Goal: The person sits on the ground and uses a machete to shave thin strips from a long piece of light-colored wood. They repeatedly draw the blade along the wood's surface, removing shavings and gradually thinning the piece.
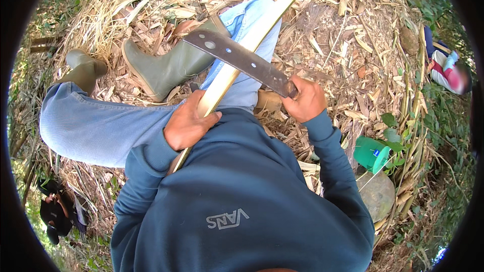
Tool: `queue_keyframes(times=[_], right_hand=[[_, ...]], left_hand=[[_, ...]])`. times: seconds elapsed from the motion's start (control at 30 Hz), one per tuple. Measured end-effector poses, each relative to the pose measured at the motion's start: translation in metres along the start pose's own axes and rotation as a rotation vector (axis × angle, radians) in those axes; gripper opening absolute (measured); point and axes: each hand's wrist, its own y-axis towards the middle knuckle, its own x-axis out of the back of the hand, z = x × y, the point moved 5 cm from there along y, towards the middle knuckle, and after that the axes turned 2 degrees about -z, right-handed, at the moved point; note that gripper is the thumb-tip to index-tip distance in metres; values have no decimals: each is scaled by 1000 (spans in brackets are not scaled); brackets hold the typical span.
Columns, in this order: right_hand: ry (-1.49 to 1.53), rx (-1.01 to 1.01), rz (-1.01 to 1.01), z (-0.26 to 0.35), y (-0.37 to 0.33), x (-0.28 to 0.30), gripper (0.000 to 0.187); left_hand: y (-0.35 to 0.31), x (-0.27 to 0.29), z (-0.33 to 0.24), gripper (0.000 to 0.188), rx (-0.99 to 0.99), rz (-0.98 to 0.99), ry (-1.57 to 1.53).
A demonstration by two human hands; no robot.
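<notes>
My left hand is closed round a long pale strip of split bamboo, which slants from my waist across my thigh to the far side. In my right hand is the handle of a machete with a broad dark blade and several round holes. The blade lies crosswise over the strip, beyond my left hand. Whether its edge touches the bamboo I cannot tell. My fingers hide most of the machete's handle.
My legs in blue jeans and green rubber boots stretch over ground strewn with wood shavings. A green plastic container stands by a stone at right. One person sits far right, another lower left.
</notes>
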Motion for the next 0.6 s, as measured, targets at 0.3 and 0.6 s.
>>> queue_keyframes(times=[0.3, 0.6], right_hand=[[-23, 55, -9, -6, 0, 3, 26], [-41, 14, -18, -38, 16, 3, 22]], left_hand=[[-4, 0, 0, 50, -49, -63, 105], [-4, 1, -1, 49, -73, -53, 119]])
